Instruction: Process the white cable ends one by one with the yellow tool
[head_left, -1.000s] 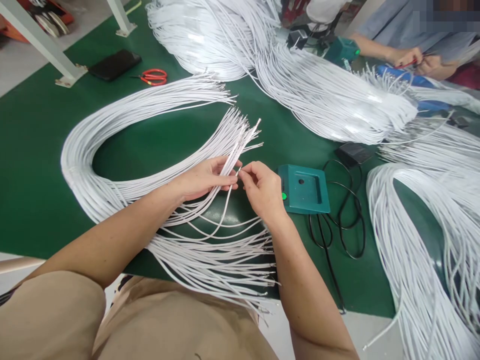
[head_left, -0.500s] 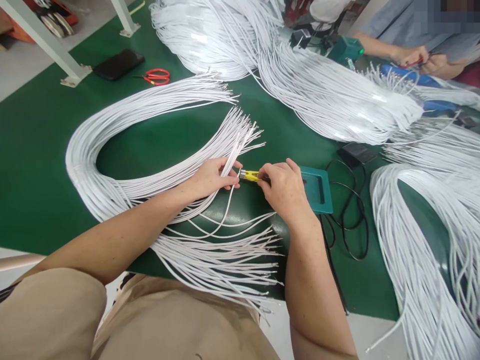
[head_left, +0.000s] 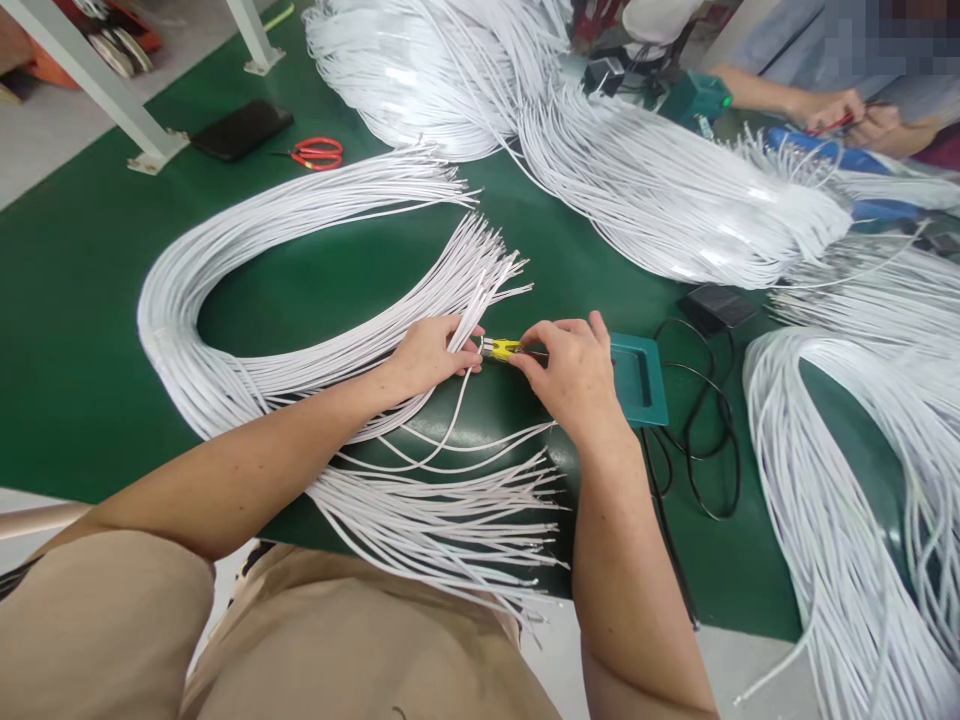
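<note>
My left hand [head_left: 439, 352] is closed round a few white wires [head_left: 474, 310], whose ends point up and to the right. Just right of its fingertips is a small yellow tool [head_left: 501, 349] with a metal tip, which touches or nearly touches a wire end. The thumb and fingers of my right hand [head_left: 574, 365] pinch the back of this tool. A large looped bundle of white wires [head_left: 169, 300] lies to the left on the green table [head_left: 67, 330]. Loose wire ends [head_left: 480, 520] fan out below my hands.
A teal tray [head_left: 639, 380] and a black cable [head_left: 724, 440] lie right of my right hand. Red-handled scissors [head_left: 319, 153] and a black phone-like object [head_left: 241, 130] are at the back left. More wire bundles [head_left: 675, 190] fill the right; a person's hands [head_left: 855, 118] work beyond.
My right hand has shifted slightly and its fingers have moved on the yellow tool. My left hand keeps its hold on the wires. The whole view has moved slightly.
</note>
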